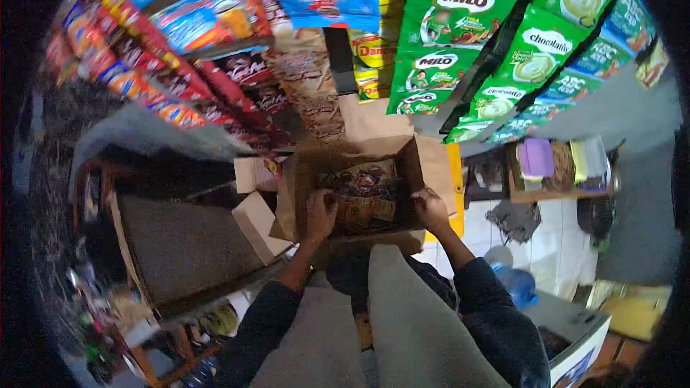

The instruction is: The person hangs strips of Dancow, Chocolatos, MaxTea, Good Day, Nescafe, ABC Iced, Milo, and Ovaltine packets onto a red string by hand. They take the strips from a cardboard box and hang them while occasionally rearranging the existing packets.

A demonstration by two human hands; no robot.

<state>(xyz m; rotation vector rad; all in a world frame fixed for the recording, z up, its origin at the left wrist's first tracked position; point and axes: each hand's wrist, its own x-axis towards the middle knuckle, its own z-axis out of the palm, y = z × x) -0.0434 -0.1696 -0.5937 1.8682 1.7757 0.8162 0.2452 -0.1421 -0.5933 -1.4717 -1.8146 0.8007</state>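
An open cardboard box (292, 190) stands in front of my knees, with several small printed packets (365, 210) lying on its bottom. My left hand (322, 212) is at the box's inner left side, fingers curled; whatever they hold, if anything, is too dark to make out. At the opposite side, my right hand (431, 208) is closed on the right edge of the box, thumb and fingers pinched together. The packets lie between the two hands, and neither hand visibly touches them.
Strips of sachets hang overhead, including green Milo sachets (440, 61) and Chocolatos sachets (535, 57). A larger open carton (194, 244) is at the left. A yellow sheet (454, 194) lies behind my right hand. A blue water bottle (519, 284) stands at the lower right.
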